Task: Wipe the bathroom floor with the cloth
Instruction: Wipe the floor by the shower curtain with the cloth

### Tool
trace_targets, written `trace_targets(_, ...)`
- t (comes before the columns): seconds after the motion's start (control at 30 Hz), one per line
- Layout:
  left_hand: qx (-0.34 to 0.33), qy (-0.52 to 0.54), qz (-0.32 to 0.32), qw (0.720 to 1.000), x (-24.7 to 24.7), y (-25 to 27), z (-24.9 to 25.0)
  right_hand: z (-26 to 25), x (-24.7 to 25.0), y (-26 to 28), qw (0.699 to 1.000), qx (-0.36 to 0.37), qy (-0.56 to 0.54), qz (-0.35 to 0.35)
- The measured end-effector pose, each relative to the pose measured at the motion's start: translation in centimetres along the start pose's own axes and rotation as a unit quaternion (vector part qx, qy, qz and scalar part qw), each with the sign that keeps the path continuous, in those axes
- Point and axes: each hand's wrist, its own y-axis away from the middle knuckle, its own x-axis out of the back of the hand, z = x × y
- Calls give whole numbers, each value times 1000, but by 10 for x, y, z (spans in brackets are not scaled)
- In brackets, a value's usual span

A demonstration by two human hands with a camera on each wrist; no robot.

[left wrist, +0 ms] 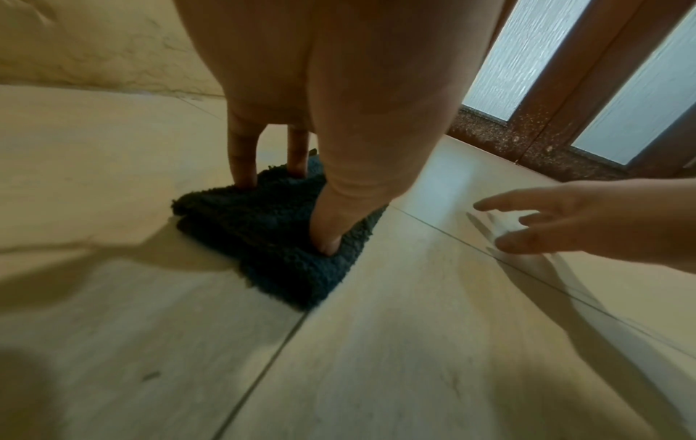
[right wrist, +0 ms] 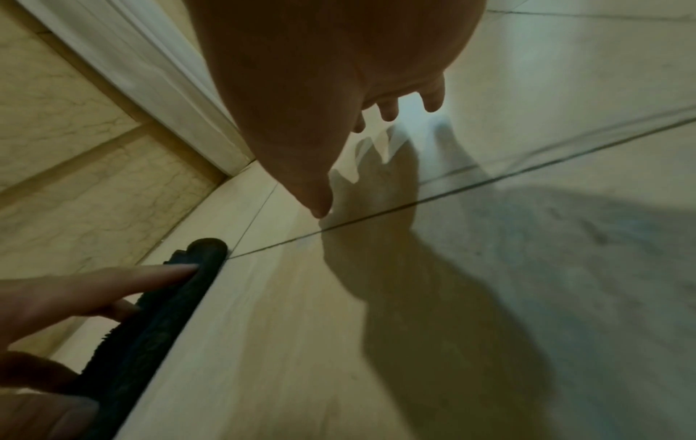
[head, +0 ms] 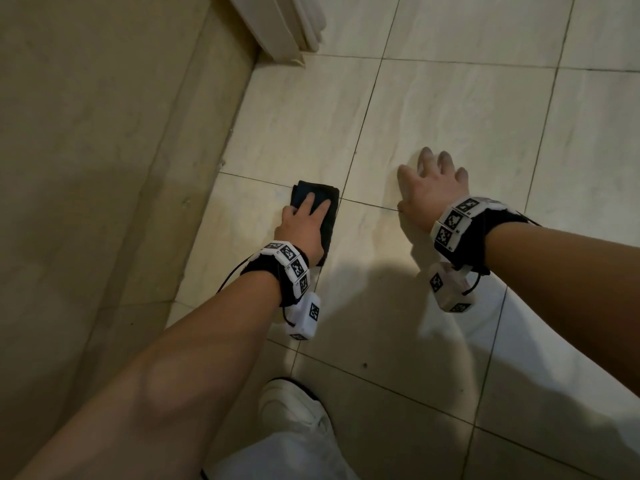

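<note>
A dark folded cloth [head: 304,195] [left wrist: 263,235] [right wrist: 150,324] lies flat on the pale tiled floor [head: 433,109] close to the left wall. My left hand [head: 306,221] [left wrist: 301,148] presses down on it with straight fingers and the thumb [left wrist: 331,238] on its top. My right hand [head: 431,187] [right wrist: 361,119] is spread over the bare tile to the right of the cloth, fingers straight and apart, holding nothing. From the left wrist view the right hand [left wrist: 565,220] hovers just above the floor.
A beige tiled wall [head: 97,150] runs along the left. A white door frame base [head: 280,26] stands at the top. A door with frosted panes [left wrist: 621,89] is beyond the cloth. My white shoe [head: 294,407] and trouser leg are at the bottom.
</note>
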Motion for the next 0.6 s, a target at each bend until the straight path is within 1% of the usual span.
trace_targets(0.1, -18, -11, 12, 1000, -1, 0, 0, -12, 3, -11, 1000, 5, -10, 4)
trace_targets(0.23, -17, -19, 12, 1000, 3, -2, 0, -33, 2, -22, 1000, 8, -13, 4)
trace_targets(0.37, -2, -13, 13, 1000, 7, -11, -12, -45, -4, -26, 1000, -17, -19, 14)
trace_targets(0.47, 18, 0, 14, 1000, 10, -19, -27, -50, -9, -28, 1000, -16, -9, 14)
trace_targets(0.6, 40, 10, 8, 999, 16, -29, -52, -53, -8, -30, 1000, -24, 2, -4)
